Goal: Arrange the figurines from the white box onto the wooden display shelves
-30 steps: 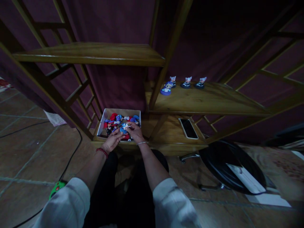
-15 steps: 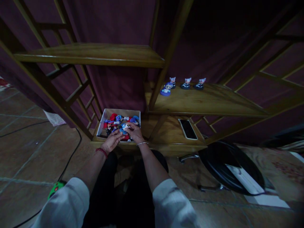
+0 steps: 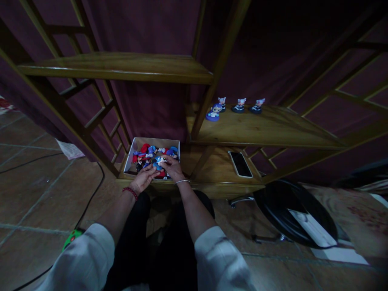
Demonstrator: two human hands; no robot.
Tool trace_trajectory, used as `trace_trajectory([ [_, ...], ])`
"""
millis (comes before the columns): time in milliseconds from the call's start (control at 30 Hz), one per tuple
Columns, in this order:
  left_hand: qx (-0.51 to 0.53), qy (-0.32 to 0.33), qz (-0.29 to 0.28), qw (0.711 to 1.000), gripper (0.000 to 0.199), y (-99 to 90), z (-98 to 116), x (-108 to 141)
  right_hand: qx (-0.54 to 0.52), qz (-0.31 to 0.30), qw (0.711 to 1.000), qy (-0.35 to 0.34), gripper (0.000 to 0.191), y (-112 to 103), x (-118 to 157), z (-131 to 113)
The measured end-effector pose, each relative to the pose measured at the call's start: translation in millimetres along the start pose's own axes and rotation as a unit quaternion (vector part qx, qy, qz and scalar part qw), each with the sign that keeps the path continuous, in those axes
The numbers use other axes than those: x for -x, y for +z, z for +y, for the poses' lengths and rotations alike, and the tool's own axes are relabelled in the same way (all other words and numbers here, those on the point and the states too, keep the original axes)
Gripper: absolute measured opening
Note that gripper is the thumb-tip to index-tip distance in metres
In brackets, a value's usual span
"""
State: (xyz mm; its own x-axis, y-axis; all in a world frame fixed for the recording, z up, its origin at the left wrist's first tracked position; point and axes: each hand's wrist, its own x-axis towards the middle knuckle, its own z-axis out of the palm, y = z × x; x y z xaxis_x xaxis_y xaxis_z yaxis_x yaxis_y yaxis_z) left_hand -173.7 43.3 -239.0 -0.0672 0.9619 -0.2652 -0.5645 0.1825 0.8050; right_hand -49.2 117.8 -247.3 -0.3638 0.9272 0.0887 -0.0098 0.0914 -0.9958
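Note:
A small blue-and-white figurine is held between both hands, just above the front of an open cardboard box. My left hand closes its fingertips on the figurine's blue base from the left. From the right, my right hand pinches its upper part, with the fingers curled over it. Inside the box lie several jumbled figurines in red, purple, blue and black. My hands hide some of those near the front wall.
On the right shelf stand a purple-haired figurine and three dark-based ones. A phone lies on the lower board. A black stool stands at right. A cable with a green switch box runs along the floor at left.
The view has shifted very slightly. Both hands stay over the box with the same figurine between them, its blue-and-white body showing a little more.

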Motion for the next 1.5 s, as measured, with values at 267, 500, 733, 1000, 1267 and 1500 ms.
trace_trajectory([
  [267,0.022,-0.005,0.007,1.000,0.009,-0.3,1,-1,-0.001,0.020,1.000,0.006,0.029,2,-2,4],
  [500,0.017,-0.004,0.002,1.000,0.009,0.0,1,-1,-0.002,0.012,1.000,-0.004,0.030,2,-2,6],
  [733,0.019,-0.005,-0.003,1.000,0.008,-2.1,0,-2,0.001,0.008,1.000,-0.008,0.029,1,-2,5],
  [1000,0.019,-0.008,0.006,1.000,0.009,-4.2,-2,-3,0.021,0.008,1.000,0.002,0.027,0,0,-2],
  [1267,0.017,-0.009,0.013,1.000,0.008,-3.5,-2,-1,0.087,-0.008,0.996,0.000,0.028,-6,1,-5],
  [1500,0.027,-0.004,0.029,0.999,0.005,0.1,-1,1,0.099,-0.007,0.995,-0.013,0.027,-4,3,-7],
])
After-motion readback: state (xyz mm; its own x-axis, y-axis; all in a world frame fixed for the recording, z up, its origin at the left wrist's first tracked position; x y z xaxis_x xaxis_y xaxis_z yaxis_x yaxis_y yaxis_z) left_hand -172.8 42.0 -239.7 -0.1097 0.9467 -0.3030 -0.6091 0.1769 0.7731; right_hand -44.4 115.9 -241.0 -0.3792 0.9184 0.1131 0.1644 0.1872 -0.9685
